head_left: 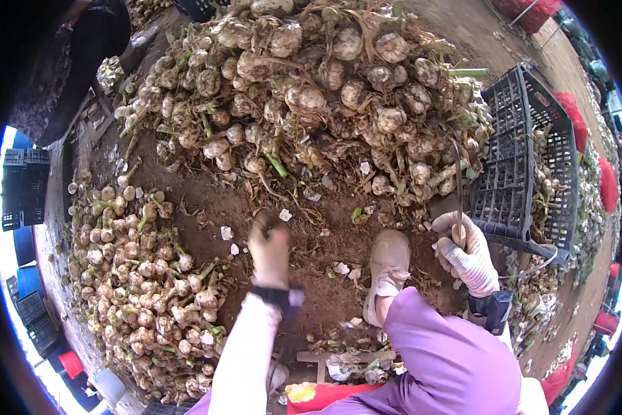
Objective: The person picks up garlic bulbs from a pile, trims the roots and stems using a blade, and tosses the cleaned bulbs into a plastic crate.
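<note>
My left hand (269, 252) is over the bare dirt between two garlic piles, smeared by motion, so its fingers and anything in them cannot be made out. My right hand (468, 252), in a pale glove, is closed around the wooden handle of a sickle (457, 173), whose thin curved blade points up toward the crate. Ahead rises a big heap of untrimmed garlic (304, 100) with dry leaves and soil on it. To the left lies a spread of garlic bulbs (145, 277) with short stems.
A black plastic crate (504, 152) lies tipped on its side at the right, garlic scraps beside it. My shoe (388, 266) stands on the dirt between my hands. Another person's dark clothing (82, 62) shows at upper left. Stacked crates (26, 187) stand at the far left.
</note>
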Tool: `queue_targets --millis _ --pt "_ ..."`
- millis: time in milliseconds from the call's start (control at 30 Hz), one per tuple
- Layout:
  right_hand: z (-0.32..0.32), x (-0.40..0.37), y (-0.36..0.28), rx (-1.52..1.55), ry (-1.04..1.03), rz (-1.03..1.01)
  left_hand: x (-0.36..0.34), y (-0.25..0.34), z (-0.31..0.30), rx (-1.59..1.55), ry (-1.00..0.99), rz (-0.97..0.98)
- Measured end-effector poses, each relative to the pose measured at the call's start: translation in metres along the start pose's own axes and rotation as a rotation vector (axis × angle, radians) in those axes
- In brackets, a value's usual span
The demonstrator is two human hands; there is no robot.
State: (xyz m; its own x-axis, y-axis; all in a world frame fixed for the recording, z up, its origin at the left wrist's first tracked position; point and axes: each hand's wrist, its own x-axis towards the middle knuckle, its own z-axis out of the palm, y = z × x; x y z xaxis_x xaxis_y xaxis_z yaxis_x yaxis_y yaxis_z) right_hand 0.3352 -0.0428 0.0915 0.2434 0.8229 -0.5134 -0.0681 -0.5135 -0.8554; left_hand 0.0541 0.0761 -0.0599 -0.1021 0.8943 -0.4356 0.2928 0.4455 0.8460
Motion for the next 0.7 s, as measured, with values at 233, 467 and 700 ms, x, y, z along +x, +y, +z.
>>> queue_targets --millis 233,467,700 --pt "-0.004 0.024 0.023 -0.147 -0.025 0.056 0.128 0.061 0.049 0.649 0.176 0.288" --pt "-0.015 0.047 0.062 -0.283 -0.052 0.020 0.105 0.034 0.033 -0.065 -0.012 0.228" --pt "-0.022 0.046 0.109 -0.108 0.000 0.018 -0.046 0.093 0.052 -0.566 -0.666 -0.222"
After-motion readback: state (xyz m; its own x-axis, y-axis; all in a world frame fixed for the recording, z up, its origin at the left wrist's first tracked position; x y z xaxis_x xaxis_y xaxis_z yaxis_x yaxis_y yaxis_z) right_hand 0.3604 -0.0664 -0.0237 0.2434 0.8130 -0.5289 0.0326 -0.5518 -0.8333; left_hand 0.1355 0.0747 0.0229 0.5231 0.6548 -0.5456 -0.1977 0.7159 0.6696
